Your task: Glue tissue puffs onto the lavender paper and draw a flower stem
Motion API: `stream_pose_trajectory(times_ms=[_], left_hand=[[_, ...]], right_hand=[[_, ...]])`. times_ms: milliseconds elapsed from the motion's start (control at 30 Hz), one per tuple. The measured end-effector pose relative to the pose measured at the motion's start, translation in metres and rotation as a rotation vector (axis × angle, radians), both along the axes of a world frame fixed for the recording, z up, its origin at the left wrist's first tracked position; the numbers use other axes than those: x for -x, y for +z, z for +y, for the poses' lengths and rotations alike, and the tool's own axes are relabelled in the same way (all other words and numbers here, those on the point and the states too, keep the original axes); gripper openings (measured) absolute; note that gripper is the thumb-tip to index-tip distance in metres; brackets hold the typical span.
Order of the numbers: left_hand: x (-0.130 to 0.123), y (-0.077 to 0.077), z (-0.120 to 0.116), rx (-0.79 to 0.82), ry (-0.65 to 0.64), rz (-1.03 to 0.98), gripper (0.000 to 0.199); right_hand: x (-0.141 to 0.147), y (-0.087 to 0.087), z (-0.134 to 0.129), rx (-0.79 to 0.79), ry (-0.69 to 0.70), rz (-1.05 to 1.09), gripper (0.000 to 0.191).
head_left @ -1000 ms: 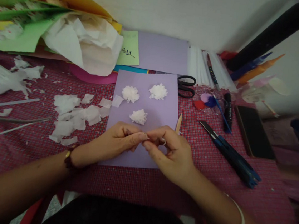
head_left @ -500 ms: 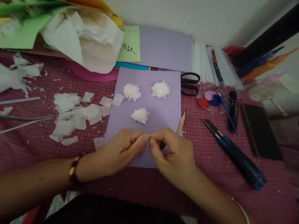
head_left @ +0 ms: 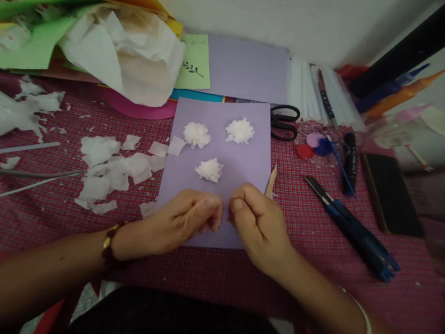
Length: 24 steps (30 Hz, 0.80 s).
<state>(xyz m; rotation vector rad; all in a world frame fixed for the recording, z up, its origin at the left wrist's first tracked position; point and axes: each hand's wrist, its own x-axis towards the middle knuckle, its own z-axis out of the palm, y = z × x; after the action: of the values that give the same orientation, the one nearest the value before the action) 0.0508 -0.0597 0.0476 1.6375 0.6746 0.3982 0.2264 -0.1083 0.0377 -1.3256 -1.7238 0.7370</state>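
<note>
Over the lower part of a purple sheet of paper (head_left: 220,113), my left hand (head_left: 186,219) is closed, thumb pressed on curled fingers. My right hand (head_left: 261,230) faces it a small gap away, also curled, thumb against the index finger. Whatever either hand pinches, if anything, is hidden or too small to see. Beyond the hands lie three crumpled white paper puffs: one at the front (head_left: 210,170), one at the back left (head_left: 196,135) and one at the back right (head_left: 240,130). A small white paper square (head_left: 176,145) overlaps the sheet's left edge.
Loose white paper squares (head_left: 111,176) lie to the left. On the right are a box cutter (head_left: 352,230) with its blade out, black-handled scissors (head_left: 284,122), a paint palette (head_left: 315,145), a thin brush (head_left: 341,167) and a dark notebook (head_left: 392,194). Crumpled white paper (head_left: 126,54) sits at the back left.
My hands, whose fingertips met half a second ago, have drawn slightly apart. The fingers of my right hand have curled in more. The puffs have stayed where they were on the sheet.
</note>
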Motion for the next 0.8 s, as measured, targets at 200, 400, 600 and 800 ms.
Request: stream_pose_trajectory(times_ms=[200, 400, 600, 800], left_hand=[[-0.002, -0.013, 0.008, 0.621, -0.052, -0.253, 0.062], [-0.002, -0.016, 0.009, 0.794, -0.100, -0.242, 0.060], [0.000, -0.011, 0.007, 0.562, -0.113, -0.056, 0.056], [-0.003, 0.000, 0.005, 0.376, -0.065, 0.095, 0.053]], right_hand=[[0.001, 0.001, 0.000, 0.018, 0.016, 0.038, 0.033], [0.004, -0.006, 0.002, 0.116, -0.044, 0.248, 0.009], [0.003, -0.006, 0.003, 0.052, -0.029, 0.250, 0.010], [0.000, -0.003, 0.002, -0.097, -0.007, 0.029, 0.012]])
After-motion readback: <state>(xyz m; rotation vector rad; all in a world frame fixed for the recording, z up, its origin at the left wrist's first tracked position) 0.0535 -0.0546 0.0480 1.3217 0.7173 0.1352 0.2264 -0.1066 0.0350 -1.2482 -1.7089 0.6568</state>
